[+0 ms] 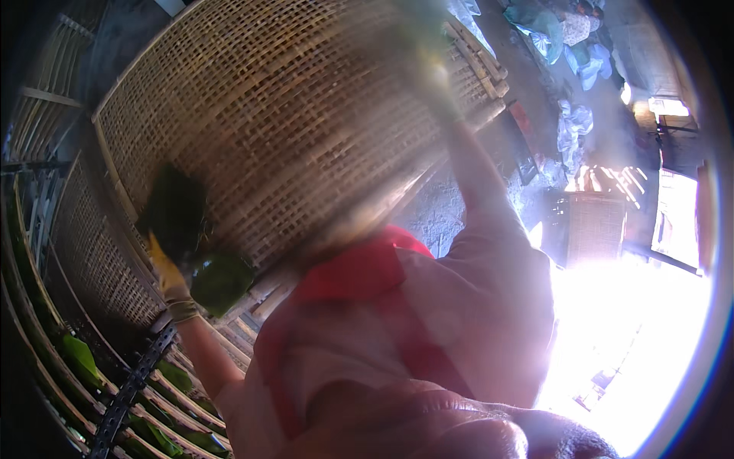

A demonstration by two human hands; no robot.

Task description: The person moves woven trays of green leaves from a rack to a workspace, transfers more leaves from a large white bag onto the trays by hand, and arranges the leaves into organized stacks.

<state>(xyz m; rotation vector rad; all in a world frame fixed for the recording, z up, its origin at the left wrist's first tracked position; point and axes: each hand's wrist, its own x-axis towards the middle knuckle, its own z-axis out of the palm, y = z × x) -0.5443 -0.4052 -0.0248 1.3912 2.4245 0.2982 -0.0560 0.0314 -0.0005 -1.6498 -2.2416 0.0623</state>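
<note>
A large woven bamboo tray (306,115) spreads in front of me, tilted in the view. My left hand (166,269), in a yellow glove with a grey-green cuff, is at the tray's left edge. Its fingers close at the edge of a dark green leaf-like sheet (174,208); the thumb side is hidden. Another dark green piece (222,284) lies beside that wrist and overhangs the tray's near edge. Over the tray's far right part, my right hand (432,73) is smeared by motion. Green and yellow show in the blur, but its fingers cannot be made out.
Bamboo poles (172,390) with green leaf pieces (80,356) among them run at lower left, crossed by a dark chain-like strip (126,402). Another woven panel (103,260) stands left. Crumpled plastic (573,126) and a person (579,27) are at far right.
</note>
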